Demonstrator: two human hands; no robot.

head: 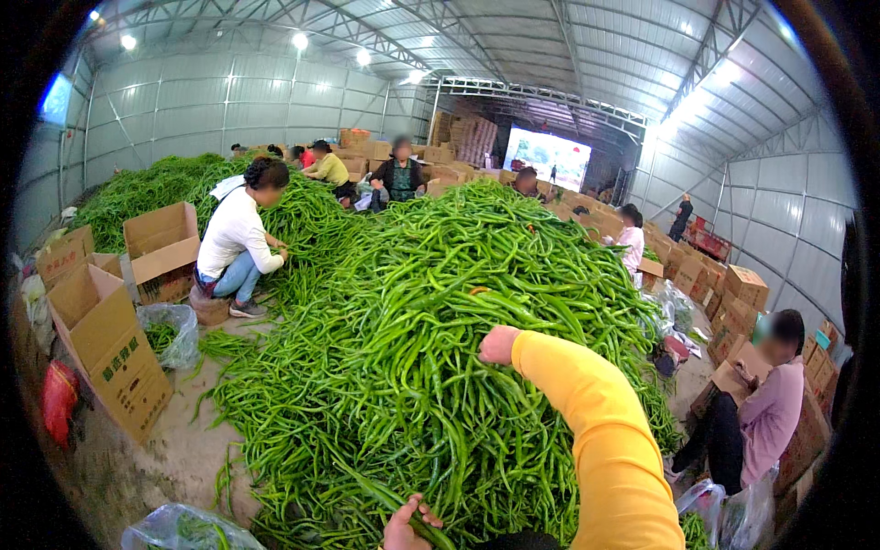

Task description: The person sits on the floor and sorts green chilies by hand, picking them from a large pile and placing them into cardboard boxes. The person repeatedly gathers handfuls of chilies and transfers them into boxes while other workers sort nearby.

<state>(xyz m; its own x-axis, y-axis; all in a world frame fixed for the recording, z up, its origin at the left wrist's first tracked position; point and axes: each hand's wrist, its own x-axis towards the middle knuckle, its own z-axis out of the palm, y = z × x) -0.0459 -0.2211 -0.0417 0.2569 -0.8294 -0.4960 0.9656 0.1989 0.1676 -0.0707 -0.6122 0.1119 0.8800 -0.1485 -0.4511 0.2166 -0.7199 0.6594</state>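
Observation:
A large heap of long green chili peppers [440, 275] rises before me. My right hand [500, 345], at the end of a yellow sleeve, reaches out onto the heap's front slope; its fingers are curled and face away, so whether a pepper is in them does not show. Low in the view, near the bottom edge, my left hand [411, 524] is closed around a few long green peppers [385, 495], which point up and to the left over the foot of the heap.
Clear plastic bags with peppers lie at the lower left [189, 529] and lower right [701, 505]. Open cardboard boxes [113, 350] stand at the left. A person in white [234, 237] sits left of the heap, another in pink [773, 419] at the right. More people and boxes are behind.

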